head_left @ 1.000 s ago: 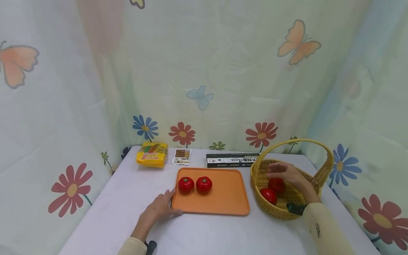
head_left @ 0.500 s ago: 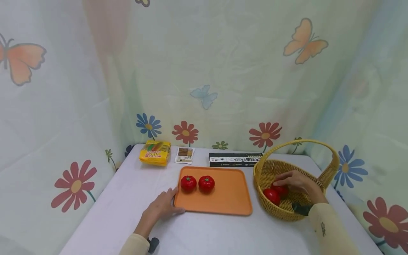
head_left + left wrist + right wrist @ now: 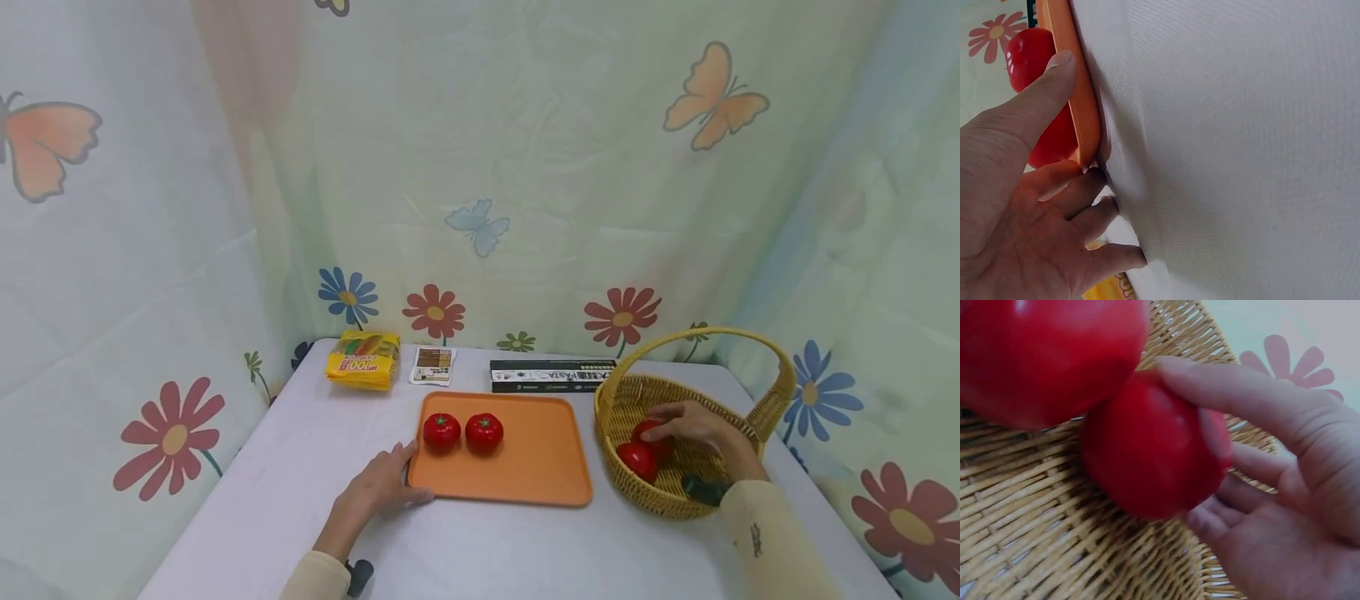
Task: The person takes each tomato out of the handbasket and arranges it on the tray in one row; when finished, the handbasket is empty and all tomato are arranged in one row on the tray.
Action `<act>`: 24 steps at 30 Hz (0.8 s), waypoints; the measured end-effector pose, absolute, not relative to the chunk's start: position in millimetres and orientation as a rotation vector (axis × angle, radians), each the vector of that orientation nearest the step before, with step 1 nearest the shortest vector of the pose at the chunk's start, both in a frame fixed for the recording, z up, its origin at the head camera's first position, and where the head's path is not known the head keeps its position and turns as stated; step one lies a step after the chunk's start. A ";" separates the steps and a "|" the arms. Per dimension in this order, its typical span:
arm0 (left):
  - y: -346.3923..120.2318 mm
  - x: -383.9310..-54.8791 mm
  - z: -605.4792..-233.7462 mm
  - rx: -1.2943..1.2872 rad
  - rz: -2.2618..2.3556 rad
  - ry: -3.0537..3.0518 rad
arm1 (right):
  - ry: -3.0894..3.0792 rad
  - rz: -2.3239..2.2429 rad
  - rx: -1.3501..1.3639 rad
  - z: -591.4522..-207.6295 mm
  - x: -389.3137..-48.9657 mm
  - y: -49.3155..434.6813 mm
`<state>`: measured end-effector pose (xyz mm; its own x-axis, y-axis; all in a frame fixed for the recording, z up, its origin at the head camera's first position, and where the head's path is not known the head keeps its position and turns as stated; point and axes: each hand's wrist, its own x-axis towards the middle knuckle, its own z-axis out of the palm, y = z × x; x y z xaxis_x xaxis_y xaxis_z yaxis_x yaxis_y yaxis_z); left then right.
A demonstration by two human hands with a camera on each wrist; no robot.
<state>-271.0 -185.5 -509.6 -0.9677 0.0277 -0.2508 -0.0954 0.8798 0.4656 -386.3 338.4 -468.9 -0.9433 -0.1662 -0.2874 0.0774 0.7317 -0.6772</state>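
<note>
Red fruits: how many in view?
4: a left fruit and a right fruit on the tray, a nearer fruit and a gripped fruit in the basket, where the right hand may hide more.

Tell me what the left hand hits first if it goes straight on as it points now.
The orange tray: the left hand touches it at its near left corner. Beyond that, the nearer tomato on the tray looks next in line, though depth is hard to judge.
</note>
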 end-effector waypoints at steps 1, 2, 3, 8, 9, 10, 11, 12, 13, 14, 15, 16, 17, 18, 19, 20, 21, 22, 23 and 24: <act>-185.5 -270.9 -509.7 -0.052 0.714 2.798 | 2.601 -1.073 -0.058 -469.5 -385.9 338.4; -185.3 -270.8 -509.7 -0.052 0.716 2.797 | 2.596 -1.107 -0.050 -470.1 -385.6 338.6; -185.2 -271.0 -510.0 -0.051 0.716 2.795 | 2.594 -1.133 -0.047 -470.5 -385.5 339.0; -184.5 -271.1 -509.1 -0.062 0.727 2.788 | 2.589 -1.182 -0.055 -470.6 -384.9 340.4; -184.4 -271.1 -509.1 -0.065 0.733 2.787 | 2.598 -1.165 -0.058 -470.2 -384.8 340.5; -184.5 -270.9 -509.1 -0.065 0.735 2.784 | 2.602 -1.152 -0.049 -470.2 -384.0 340.6; -184.6 -270.6 -509.2 -0.064 0.738 2.782 | 2.604 -1.131 -0.057 -470.2 -383.6 341.2; -184.8 -270.3 -509.3 -0.064 0.741 2.779 | 2.610 -1.113 -0.043 -470.3 -383.0 341.5; -185.2 -270.0 -509.9 -0.062 0.745 2.776 | 2.612 -1.095 -0.030 -470.6 -382.5 341.7; -185.8 -269.7 -510.2 -0.058 0.742 2.775 | 2.612 -1.083 -0.018 -470.9 -382.0 341.7; -186.5 -269.4 -510.6 -0.055 0.737 2.776 | 2.606 -1.073 -0.013 -471.5 -381.9 341.8; -187.0 -269.1 -510.7 -0.052 0.734 2.777 | 2.597 -1.069 -0.016 -471.8 -382.2 342.2; -187.7 -268.9 -511.0 -0.050 0.732 2.780 | 2.592 -1.065 -0.011 -471.8 -382.3 342.3; -188.2 -268.9 -511.3 -0.048 0.732 2.783 | 2.587 -1.061 -0.007 -471.6 -382.4 342.3; -188.5 -268.9 -511.6 -0.045 0.730 2.785 | 2.587 -1.056 -0.007 -471.6 -382.6 342.6; -188.5 -269.0 -511.3 -0.040 0.729 2.788 | 2.589 -1.053 -0.012 -471.5 -382.9 343.3; -188.3 -269.1 -511.1 -0.035 0.730 2.791 | 2.592 -1.062 -0.009 -471.7 -383.1 343.6; -188.1 -269.3 -510.9 -0.032 0.734 2.792 | 2.599 -1.074 0.000 -472.0 -382.8 343.8; -187.8 -269.5 -510.7 -0.030 0.736 2.792 | 2.596 -1.093 0.029 -472.9 -382.4 343.8; -187.2 -269.6 -510.5 -0.031 0.737 2.789 | 2.591 -1.115 0.033 -474.1 -381.9 344.1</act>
